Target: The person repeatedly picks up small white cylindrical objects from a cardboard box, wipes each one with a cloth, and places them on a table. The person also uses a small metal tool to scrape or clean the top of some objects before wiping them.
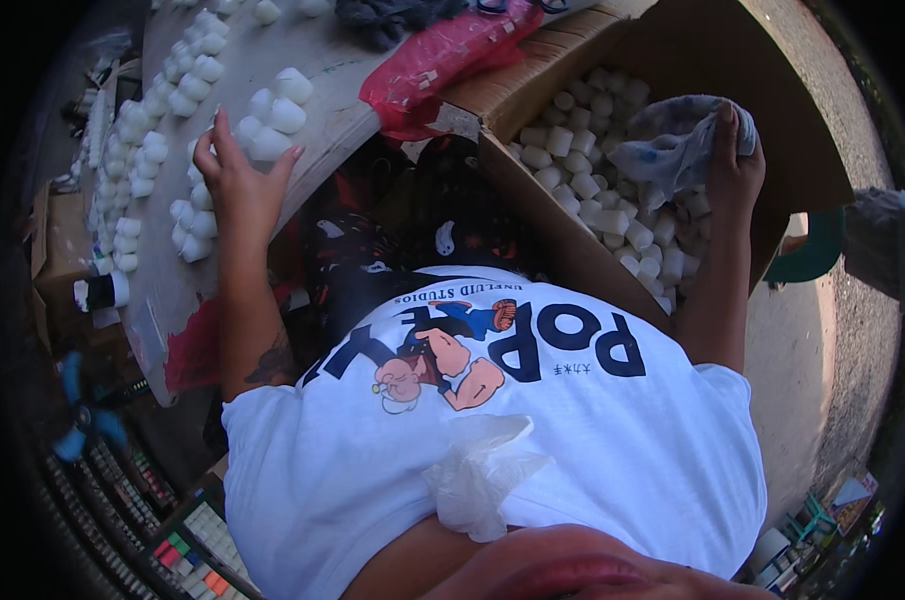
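Observation:
My left hand (246, 169) is over the table with its fingers spread around the near side of a small cluster of white cylindrical pieces (278, 112); I see nothing gripped in it. More such white pieces (194, 225) stand in clusters and rows to its left. My right hand (736, 146) grips a crumpled light cloth (666, 139) with dark and blue marks, above an open cardboard box. Many loose white cylindrical pieces (595, 180) fill that box, partly hidden under the cloth and my right forearm.
The open cardboard box (557, 67) has a raised flap at the right. A red plastic bag (441, 67) and a dark cloth (400, 19) lie on the table (332, 82). A blue-bladed fan (84, 420) stands at the lower left, and a green stool (812, 251) lies beyond the box.

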`<action>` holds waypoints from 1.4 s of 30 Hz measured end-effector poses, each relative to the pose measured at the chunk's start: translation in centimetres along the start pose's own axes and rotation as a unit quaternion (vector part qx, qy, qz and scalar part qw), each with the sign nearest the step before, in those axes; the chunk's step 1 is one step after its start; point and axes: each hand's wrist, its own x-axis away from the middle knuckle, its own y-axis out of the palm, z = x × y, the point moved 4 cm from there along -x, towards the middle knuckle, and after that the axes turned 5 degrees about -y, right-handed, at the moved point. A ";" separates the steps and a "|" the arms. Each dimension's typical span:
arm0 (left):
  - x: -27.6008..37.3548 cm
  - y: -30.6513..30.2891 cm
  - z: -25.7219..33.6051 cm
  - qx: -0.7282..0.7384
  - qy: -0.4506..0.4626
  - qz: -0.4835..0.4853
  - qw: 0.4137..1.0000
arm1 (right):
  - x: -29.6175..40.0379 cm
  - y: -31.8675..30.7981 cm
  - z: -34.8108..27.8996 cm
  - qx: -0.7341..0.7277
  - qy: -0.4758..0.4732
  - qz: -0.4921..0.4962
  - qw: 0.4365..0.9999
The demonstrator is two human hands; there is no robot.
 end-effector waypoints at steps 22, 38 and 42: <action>12.3 21.9 35.7 0.146 0.612 -0.416 0.657 | 0.0 -1.3 -2.2 0.161 -0.092 -0.130 0.974; 4.9 16.3 27.9 0.355 0.237 -0.429 0.796 | 4.6 7.2 2.5 0.152 0.042 -0.272 0.949; 5.5 15.8 27.7 0.300 0.297 -0.343 0.839 | 4.5 8.1 7.2 0.019 0.171 -0.170 0.970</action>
